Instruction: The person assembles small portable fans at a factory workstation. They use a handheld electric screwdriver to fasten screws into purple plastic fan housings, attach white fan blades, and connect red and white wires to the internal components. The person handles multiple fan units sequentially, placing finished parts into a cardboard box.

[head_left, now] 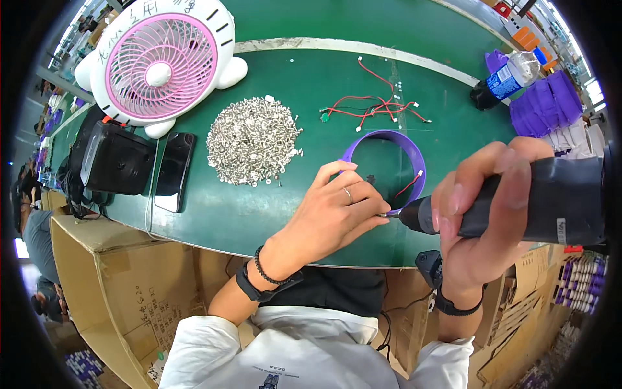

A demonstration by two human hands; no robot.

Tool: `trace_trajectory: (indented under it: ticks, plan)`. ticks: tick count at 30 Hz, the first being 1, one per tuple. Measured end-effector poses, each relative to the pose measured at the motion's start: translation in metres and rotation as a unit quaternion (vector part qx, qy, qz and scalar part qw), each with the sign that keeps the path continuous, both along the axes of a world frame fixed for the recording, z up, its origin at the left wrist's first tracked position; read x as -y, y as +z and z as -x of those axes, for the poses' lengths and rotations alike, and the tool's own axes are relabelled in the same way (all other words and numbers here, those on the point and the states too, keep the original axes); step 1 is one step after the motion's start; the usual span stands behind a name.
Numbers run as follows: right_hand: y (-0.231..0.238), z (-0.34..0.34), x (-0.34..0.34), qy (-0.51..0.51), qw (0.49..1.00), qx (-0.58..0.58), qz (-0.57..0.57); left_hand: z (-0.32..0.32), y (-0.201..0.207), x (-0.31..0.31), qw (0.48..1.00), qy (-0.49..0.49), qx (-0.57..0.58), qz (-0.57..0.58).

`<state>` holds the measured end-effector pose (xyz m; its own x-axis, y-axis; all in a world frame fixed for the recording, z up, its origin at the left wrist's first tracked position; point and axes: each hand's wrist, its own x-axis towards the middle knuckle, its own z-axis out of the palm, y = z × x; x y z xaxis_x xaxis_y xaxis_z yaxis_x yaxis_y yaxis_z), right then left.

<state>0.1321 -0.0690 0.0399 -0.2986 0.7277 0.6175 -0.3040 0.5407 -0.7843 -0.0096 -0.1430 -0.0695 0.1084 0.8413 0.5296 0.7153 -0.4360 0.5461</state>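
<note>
A purple plastic ring [416, 154] lies on the green tabletop in front of me, with a short red wire [407, 187] at its inner right side. My left hand [334, 211] is closed on the ring's near left part, one finger reaching over its left rim. In my right hand [486, 201] is a black electric screwdriver [567, 198], held almost level and pointing left. Its bit meets the ring's near edge beside my left fingertips. Whether a screw sits at the bit is too small to tell.
A heap of small silver screws [249, 142] is left of the ring. Red and black wires [376, 107] lie beyond it. Further left are a phone [175, 170], a black box-like device [116, 159] and a pink-white fan [162, 65]. At right stand a bottle [508, 79] and stacked purple rings [547, 107].
</note>
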Motion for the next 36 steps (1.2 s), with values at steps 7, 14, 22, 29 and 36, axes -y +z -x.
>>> trace_trajectory:
  ticks: [7, 14, 22, 29, 36]
  plan:
    - [-0.001, -0.005, -0.002, 0.027, 0.998, 0.064, 0.007, 0.000, -0.002, -0.001, 1.000, -0.002, 0.025, -0.004]
    - [0.001, -0.001, 0.003, 0.003, 0.997, 0.068, 0.026, 0.000, -0.003, -0.001, 1.000, -0.002, 0.019, -0.009]
    - [0.001, -0.003, 0.007, 0.006, 0.996, 0.087, 0.009, 0.000, -0.005, -0.001, 0.999, -0.009, 0.043, -0.010]
    - [0.001, 0.002, 0.011, -0.010, 0.996, 0.082, -0.017, -0.001, -0.011, 0.000, 0.996, -0.011, 0.091, -0.004]
    - [0.010, 0.003, 0.018, -0.022, 0.999, 0.016, -0.022, -0.002, -0.010, -0.002, 0.993, -0.038, 0.115, -0.004]
